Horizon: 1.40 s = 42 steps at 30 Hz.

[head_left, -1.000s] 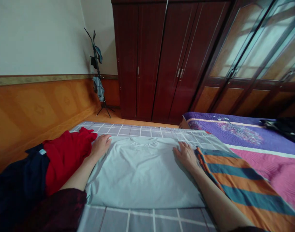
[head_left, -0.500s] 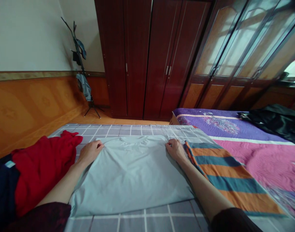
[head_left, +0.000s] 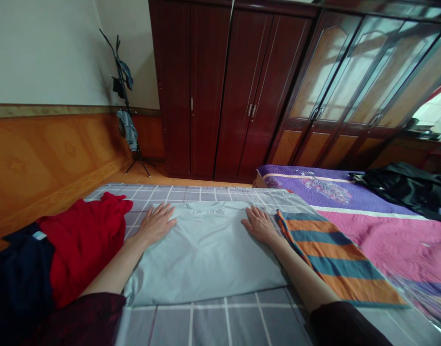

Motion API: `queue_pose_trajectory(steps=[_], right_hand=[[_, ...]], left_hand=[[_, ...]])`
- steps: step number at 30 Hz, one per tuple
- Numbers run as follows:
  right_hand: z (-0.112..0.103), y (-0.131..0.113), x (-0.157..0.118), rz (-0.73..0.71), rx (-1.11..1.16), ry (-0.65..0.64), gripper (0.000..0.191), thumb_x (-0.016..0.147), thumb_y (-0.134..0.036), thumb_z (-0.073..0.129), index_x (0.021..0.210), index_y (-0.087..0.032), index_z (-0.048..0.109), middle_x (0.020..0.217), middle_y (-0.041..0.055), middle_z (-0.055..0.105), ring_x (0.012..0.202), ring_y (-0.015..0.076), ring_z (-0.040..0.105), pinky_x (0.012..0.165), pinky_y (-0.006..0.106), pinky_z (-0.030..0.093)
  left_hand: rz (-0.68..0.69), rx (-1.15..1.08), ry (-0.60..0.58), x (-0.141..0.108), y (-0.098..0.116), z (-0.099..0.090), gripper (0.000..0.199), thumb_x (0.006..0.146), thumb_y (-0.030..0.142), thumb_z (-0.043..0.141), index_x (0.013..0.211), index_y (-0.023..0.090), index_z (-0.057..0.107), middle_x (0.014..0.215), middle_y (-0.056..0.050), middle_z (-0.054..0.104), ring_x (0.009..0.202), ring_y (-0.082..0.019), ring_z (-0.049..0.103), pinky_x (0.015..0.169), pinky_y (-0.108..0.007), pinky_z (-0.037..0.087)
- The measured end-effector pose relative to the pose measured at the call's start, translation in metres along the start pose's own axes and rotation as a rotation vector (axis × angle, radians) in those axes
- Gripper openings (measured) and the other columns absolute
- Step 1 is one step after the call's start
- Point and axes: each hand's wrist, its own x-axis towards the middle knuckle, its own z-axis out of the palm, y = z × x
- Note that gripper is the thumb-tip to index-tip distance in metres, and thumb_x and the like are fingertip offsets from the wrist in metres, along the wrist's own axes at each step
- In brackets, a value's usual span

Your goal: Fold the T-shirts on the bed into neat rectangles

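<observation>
A pale grey-green shirt (head_left: pixel 209 254) lies spread on the checked grey bedding (head_left: pixel 206 327), its neckline at the far edge. My left hand (head_left: pixel 157 223) rests flat on the shirt's upper left corner, fingers spread. On the upper right corner, my right hand (head_left: pixel 259 224) lies palm down with its fingers apart. Beside my right forearm is a folded cloth with orange and teal stripes (head_left: pixel 335 254). A red garment (head_left: pixel 86 240) and a dark navy one (head_left: pixel 21 269) lie in a heap left of my left arm.
A second bed with a purple and pink cover (head_left: pixel 393 240) stands at the right, bearing a black garment (head_left: pixel 404 187). Dark red wardrobes (head_left: pixel 213 96) line the back wall. A coat rack (head_left: pixel 124 96) stands in the far left corner.
Both hands have opened from a pinch on the shirt's upper corners and now lie flat. My left hand has moved right, onto the shirt. The view has shifted slightly.
</observation>
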Motion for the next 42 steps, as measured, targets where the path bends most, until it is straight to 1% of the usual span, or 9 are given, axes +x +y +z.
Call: queue_pose_trajectory(steps=[4, 8, 14, 20, 28, 32, 34, 37, 42], right_hand=[[-0.009, -0.038, -0.017, -0.165, 0.002, -0.033, 0.057, 0.093, -0.044, 0.039, 0.141, -0.013, 0.037, 0.150, 0.0168, 0.027, 0.137, 0.0311, 0.024, 0.109, 0.047, 0.019], [-0.010, -0.079, -0.019, -0.302, 0.022, -0.084, 0.050, 0.092, -0.047, 0.042, 0.134, -0.022, 0.047, 0.144, 0.0092, 0.042, 0.131, 0.0261, 0.037, 0.105, 0.040, 0.028], [-0.015, -0.113, 0.024, -0.231, -0.002, -0.031, 0.032, 0.096, -0.031, 0.039, 0.119, -0.019, 0.058, 0.134, 0.0108, 0.050, 0.119, 0.0229, 0.047, 0.098, 0.037, 0.037], [-0.001, -0.129, 0.072, -0.146, -0.050, -0.019, 0.030, 0.090, -0.035, 0.055, 0.115, -0.017, 0.056, 0.120, 0.0078, 0.056, 0.105, 0.0216, 0.056, 0.088, 0.045, 0.047], [0.014, -0.133, 0.092, -0.043, -0.061, 0.078, 0.028, 0.091, -0.033, 0.053, 0.113, -0.016, 0.057, 0.118, 0.0087, 0.057, 0.106, 0.0222, 0.055, 0.090, 0.045, 0.045], [0.010, -0.147, 0.076, -0.087, -0.042, 0.111, 0.036, 0.091, -0.026, 0.047, 0.123, -0.009, 0.051, 0.137, 0.0206, 0.043, 0.125, 0.0301, 0.040, 0.101, 0.046, 0.032], [0.009, -0.154, 0.058, -0.170, -0.025, 0.087, 0.047, 0.090, -0.031, 0.048, 0.133, -0.011, 0.044, 0.146, 0.0188, 0.033, 0.132, 0.0305, 0.032, 0.104, 0.045, 0.028], [0.006, -0.158, 0.020, -0.296, -0.002, 0.003, 0.050, 0.090, -0.040, 0.047, 0.134, -0.017, 0.045, 0.146, 0.0135, 0.037, 0.132, 0.0277, 0.034, 0.105, 0.042, 0.029], [-0.005, -0.137, -0.056, -0.397, 0.031, -0.025, 0.055, 0.092, -0.040, 0.043, 0.138, -0.010, 0.041, 0.148, 0.0207, 0.030, 0.135, 0.0322, 0.029, 0.107, 0.047, 0.029]], left_hand=[[0.148, -0.080, -0.179, -0.006, 0.025, -0.015, 0.054, 0.092, 0.046, 0.037, 0.140, 0.021, 0.039, 0.149, -0.008, 0.032, 0.139, -0.026, 0.025, 0.111, -0.043, 0.018], [0.132, -0.061, -0.320, -0.014, 0.048, -0.013, 0.063, 0.090, 0.055, 0.035, 0.144, 0.023, 0.032, 0.153, -0.008, 0.023, 0.141, -0.030, 0.017, 0.111, -0.050, 0.013], [0.102, -0.023, -0.314, -0.017, 0.052, -0.005, 0.066, 0.090, 0.056, 0.033, 0.146, 0.020, 0.028, 0.154, -0.012, 0.016, 0.141, -0.033, 0.009, 0.110, -0.054, 0.007], [0.111, -0.034, -0.314, -0.018, 0.055, -0.010, 0.068, 0.090, 0.057, 0.035, 0.146, 0.020, 0.026, 0.154, -0.014, 0.015, 0.142, -0.032, 0.008, 0.111, -0.055, 0.005], [0.107, -0.066, -0.342, -0.019, 0.058, -0.009, 0.072, 0.090, 0.061, 0.032, 0.148, 0.020, 0.021, 0.154, -0.014, 0.008, 0.141, -0.034, 0.001, 0.109, -0.058, 0.000], [0.085, -0.063, -0.290, -0.018, 0.054, -0.004, 0.074, 0.088, 0.064, 0.033, 0.147, 0.020, 0.024, 0.154, -0.015, 0.012, 0.141, -0.035, 0.002, 0.110, -0.058, 0.000], [0.068, -0.063, -0.266, -0.017, 0.052, -0.003, 0.076, 0.087, 0.067, 0.032, 0.147, 0.020, 0.025, 0.154, -0.015, 0.013, 0.141, -0.035, 0.003, 0.110, -0.058, 0.001], [0.062, -0.071, -0.230, -0.017, 0.047, -0.001, 0.076, 0.087, 0.067, 0.032, 0.146, 0.021, 0.026, 0.154, -0.014, 0.016, 0.142, -0.034, 0.005, 0.110, -0.057, 0.002], [0.049, -0.084, -0.214, -0.015, 0.038, -0.011, 0.071, 0.087, 0.056, 0.043, 0.145, 0.017, 0.029, 0.152, -0.016, 0.022, 0.141, -0.033, 0.011, 0.111, -0.055, 0.008]])
